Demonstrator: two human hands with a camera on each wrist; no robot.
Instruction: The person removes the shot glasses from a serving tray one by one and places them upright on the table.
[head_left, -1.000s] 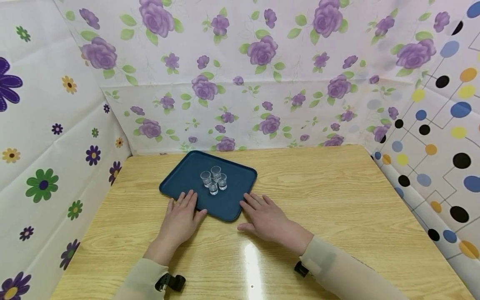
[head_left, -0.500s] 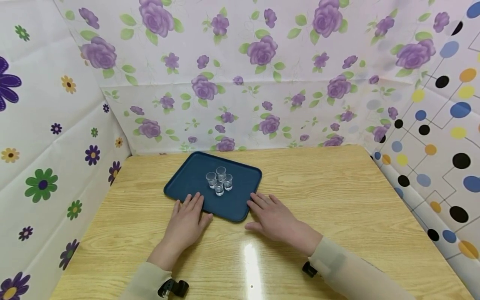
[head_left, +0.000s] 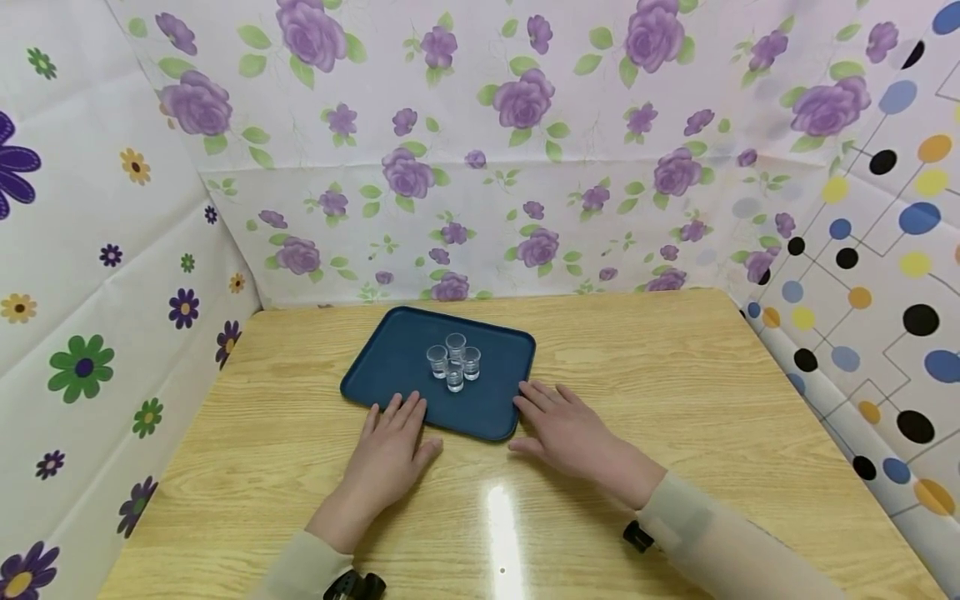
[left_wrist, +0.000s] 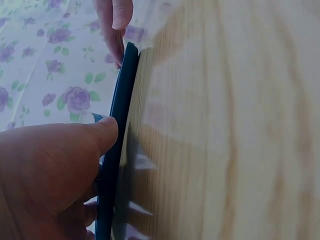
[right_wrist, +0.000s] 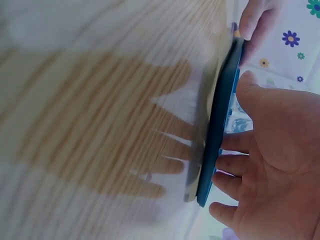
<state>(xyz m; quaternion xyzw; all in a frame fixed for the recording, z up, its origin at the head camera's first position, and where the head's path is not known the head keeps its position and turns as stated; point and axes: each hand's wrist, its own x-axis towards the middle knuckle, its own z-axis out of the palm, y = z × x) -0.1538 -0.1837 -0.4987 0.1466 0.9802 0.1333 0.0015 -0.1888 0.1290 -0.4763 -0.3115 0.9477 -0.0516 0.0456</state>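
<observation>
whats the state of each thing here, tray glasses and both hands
tray: flat on the table, turned a little askew, both hands at its near edge
glasses: four small clear ones, upright, clustered mid-tray; whether they hold anything cannot be told
left hand: open, fingers straight, fingertips against the tray's near rim
right hand: open, fingers straight, fingertips at the tray's near right corner
table: wood-grain top, bearing the tray

A small staged booth is shown rather than a lived-in room. A pale wood-grain worktop (head_left: 675,392) is closed in on three sides by patterned sheets: purple roses on the back sheet (head_left: 525,150), scattered flowers on the left sheet (head_left: 90,275), coloured dots and lines on the right sheet (head_left: 885,275). Creases are seen in the sheets. Only a dark blue tray (head_left: 390,367) with small clear glasses (head_left: 453,362) is laid out.
</observation>
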